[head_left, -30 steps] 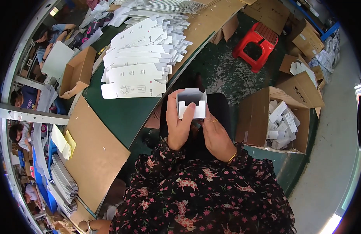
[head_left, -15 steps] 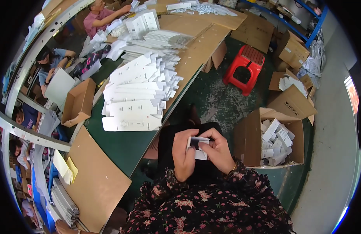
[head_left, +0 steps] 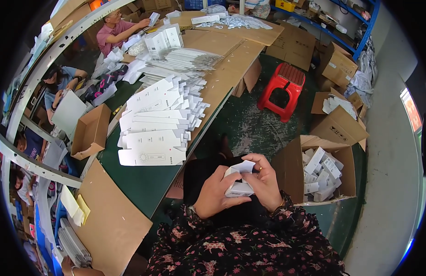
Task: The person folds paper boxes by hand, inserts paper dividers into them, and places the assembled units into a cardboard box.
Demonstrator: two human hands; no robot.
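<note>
—What's that thing made of, can you see?
—Thin, smooth card by the look of it. The white carton (head_left: 239, 189) is boxy and straight-edged, with a flap (head_left: 243, 167) standing up at its open end. The flattened cartons (head_left: 151, 149) heaped over there are white too, with line drawings on their faces and notched tabs at the ends.
—And underneath those?
—A green tabletop (head_left: 141, 186), partly covered by a brown cardboard sheet (head_left: 109, 221). Beyond, a red plastic stool (head_left: 283, 94) stands on scuffed green floor (head_left: 254, 129). Over to the right, an open cardboard box (head_left: 286, 170) holds a jumble of small white boxes (head_left: 321, 179).
—So where's the carton?
—Above the person's lap, off the tabletop, between both hands. The left hand (head_left: 214, 193) is wrapped partly closed around its left side. The right hand (head_left: 266, 186) grips it too, thumb at the opening, fingers curled beside the flap.
</note>
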